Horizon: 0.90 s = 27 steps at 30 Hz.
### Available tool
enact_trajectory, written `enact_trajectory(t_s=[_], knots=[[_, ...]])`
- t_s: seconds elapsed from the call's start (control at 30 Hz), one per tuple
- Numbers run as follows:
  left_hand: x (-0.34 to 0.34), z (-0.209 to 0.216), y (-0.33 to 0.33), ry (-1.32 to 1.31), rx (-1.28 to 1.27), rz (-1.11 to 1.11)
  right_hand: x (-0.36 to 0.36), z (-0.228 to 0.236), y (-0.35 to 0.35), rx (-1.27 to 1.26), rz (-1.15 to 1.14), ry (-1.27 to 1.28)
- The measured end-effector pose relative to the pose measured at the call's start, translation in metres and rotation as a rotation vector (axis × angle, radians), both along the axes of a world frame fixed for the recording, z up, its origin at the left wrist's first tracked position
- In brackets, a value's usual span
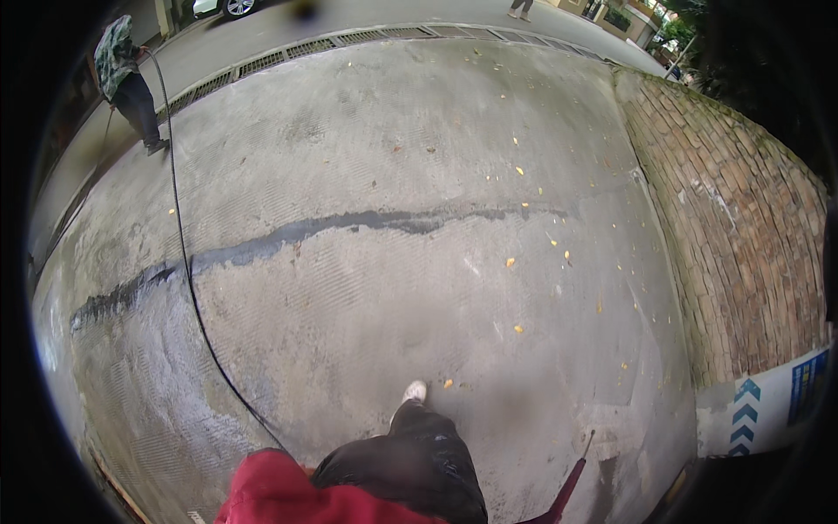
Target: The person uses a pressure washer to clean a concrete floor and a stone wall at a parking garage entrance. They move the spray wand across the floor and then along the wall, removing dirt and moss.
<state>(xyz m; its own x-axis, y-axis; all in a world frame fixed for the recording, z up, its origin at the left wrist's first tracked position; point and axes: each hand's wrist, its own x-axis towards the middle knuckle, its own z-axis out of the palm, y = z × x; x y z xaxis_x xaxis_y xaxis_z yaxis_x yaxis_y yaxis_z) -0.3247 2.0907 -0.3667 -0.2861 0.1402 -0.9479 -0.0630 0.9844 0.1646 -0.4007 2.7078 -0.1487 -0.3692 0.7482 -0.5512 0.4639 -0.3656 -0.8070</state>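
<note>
Neither of my hands shows; the red sleeve and jacket (297,498) fill the lower edge. A long black hose (202,325) runs over the concrete and passes out of sight behind the red cloth. At the lower right a dark red wand (569,491) with a thin metal tip points forward over a wet streak, its rear end cut off by the frame. What holds it is hidden. My dark trouser leg (419,450) and white shoe (416,391) are in the middle.
At the far left another person (127,79) holds the hose. A dark wet band (305,229) crosses the concrete (375,297), with yellow leaves (511,262) scattered right. A stone wall (729,227) edges the right side; a drain grate (262,63) and a white car (223,8) lie beyond.
</note>
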Motion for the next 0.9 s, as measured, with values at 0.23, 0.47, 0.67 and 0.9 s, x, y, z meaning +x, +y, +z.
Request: enact_trajectory(t_s=[0.23, 0.47, 0.67, 0.9], knots=[[-0.169, 0.047, -0.026, 0.062, -0.070, 0.210, -0.219, 0.023, -0.015, -0.045, 0.088, 0.057], [-0.398, 0.108, -0.084, 0.177, -0.198, 0.573, -0.456, 0.051, -0.056, -0.112, 0.283, 0.202], [-0.624, 0.112, -0.154, 0.300, -0.218, 0.614, -0.665, 0.086, -0.107, -0.216, 0.327, 0.257], [-1.099, 0.111, -0.097, 0.673, 0.130, 0.474, -0.891, 0.104, -0.157, -0.091, 0.502, 0.188]])
